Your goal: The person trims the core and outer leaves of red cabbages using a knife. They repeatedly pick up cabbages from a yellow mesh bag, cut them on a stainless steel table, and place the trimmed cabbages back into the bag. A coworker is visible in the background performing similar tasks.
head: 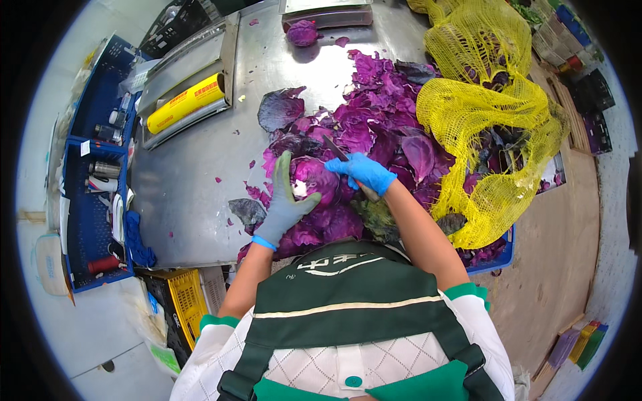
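A head of red cabbage [317,176] with a pale cut stem sits on the steel table near its front edge. My left hand [287,200], in a grey-green work glove, grips its left side with the thumb and fingers spread around it. In a blue glove, my right hand [365,171] is closed around the handle of a knife [335,148]. The blade points up and left, just beyond the cabbage head. Loose red cabbage leaves [371,125] lie heaped behind and to the right of both hands.
Yellow mesh sacks [481,115] with cabbage inside stand at right, over a blue crate [507,253]. A wrapping machine with a yellow film roll [186,103] is at left. Another cabbage head [302,33] lies at the back. Blue bins [95,215] line the left edge.
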The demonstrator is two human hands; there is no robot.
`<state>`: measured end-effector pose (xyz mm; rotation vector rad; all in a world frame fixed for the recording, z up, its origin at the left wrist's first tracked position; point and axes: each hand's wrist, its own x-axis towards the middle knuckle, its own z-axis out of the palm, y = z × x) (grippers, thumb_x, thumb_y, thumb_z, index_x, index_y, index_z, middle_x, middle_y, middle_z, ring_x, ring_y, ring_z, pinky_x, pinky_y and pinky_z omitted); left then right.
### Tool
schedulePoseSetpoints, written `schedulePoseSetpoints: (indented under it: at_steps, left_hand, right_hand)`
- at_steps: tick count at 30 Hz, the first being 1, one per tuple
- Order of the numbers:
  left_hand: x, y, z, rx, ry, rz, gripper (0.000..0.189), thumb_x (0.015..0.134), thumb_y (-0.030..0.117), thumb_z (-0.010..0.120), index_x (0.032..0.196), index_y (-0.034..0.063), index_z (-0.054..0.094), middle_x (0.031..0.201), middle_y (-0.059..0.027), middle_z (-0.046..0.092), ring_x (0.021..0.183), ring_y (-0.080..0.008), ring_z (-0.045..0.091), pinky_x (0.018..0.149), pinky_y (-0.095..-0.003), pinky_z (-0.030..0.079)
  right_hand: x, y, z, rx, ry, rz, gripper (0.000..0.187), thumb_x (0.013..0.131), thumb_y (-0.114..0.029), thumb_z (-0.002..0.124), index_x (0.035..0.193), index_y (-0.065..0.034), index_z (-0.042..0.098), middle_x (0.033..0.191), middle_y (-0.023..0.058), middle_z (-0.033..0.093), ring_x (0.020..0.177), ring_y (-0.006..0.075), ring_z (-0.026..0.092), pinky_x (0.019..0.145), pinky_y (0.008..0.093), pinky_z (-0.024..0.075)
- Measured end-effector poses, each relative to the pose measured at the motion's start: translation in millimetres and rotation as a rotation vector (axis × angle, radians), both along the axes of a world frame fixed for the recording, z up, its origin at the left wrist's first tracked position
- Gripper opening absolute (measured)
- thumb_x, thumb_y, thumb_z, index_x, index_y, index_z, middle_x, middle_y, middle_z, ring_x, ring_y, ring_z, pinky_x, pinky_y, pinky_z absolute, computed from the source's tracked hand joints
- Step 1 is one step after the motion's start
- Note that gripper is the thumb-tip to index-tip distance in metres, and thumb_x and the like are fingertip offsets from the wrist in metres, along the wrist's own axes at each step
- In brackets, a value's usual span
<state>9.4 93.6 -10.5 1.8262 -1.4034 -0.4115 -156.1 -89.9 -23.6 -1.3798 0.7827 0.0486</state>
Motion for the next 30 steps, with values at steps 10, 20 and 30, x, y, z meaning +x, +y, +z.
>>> schedulePoseSetpoints:
  at_steps: [10, 20, 30]
  left_hand:
    - [15.9, 24.9, 9.6, 0.184, 0.505, 0.006, 0.103, 0.075, 0.025, 0.082, 0.156, 0.0066, 0.021, 0.157, -0.0157, 0.028, 0.147, -0.0240, 0.022, 0.119, -0.0368, 0.018]
    - [54.7, 45.6, -25.1, 0.207, 0.767, 0.064, 0.067, 0.091, 0.002, 0.058, 0.152, 0.0037, 0.030, 0.148, -0.0115, 0.042, 0.120, -0.0198, 0.053, 0.098, -0.0292, 0.046]
    - [-2.2, -3.6, 22.2, 0.255, -0.066, 0.107, 0.080, 0.078, 0.043, 0.079, 0.143, 0.0099, 0.046, 0.147, -0.0227, 0.040, 0.141, -0.0371, 0.032, 0.117, -0.0443, 0.025]
  right_hand:
    - [-2.1, 34.0, -3.2, 0.189, -0.068, -0.107, 0.042, 0.083, -0.043, 0.076, 0.101, -0.0044, 0.070, 0.062, 0.0026, 0.056, 0.048, 0.0114, 0.051, 0.047, 0.0285, 0.0420]
    - [-9.8, 44.5, -35.9, 0.106, -0.132, -0.299, 0.029, 0.084, -0.023, 0.068, 0.097, 0.0024, 0.068, 0.066, 0.0071, 0.062, 0.049, 0.0152, 0.057, 0.047, 0.0289, 0.0470]
    - [13.8, 52.7, 8.8, -0.043, -0.031, -0.143, 0.028, 0.084, -0.025, 0.064, 0.086, 0.0032, 0.064, 0.067, 0.0117, 0.063, 0.055, 0.0196, 0.064, 0.054, 0.0326, 0.0542]
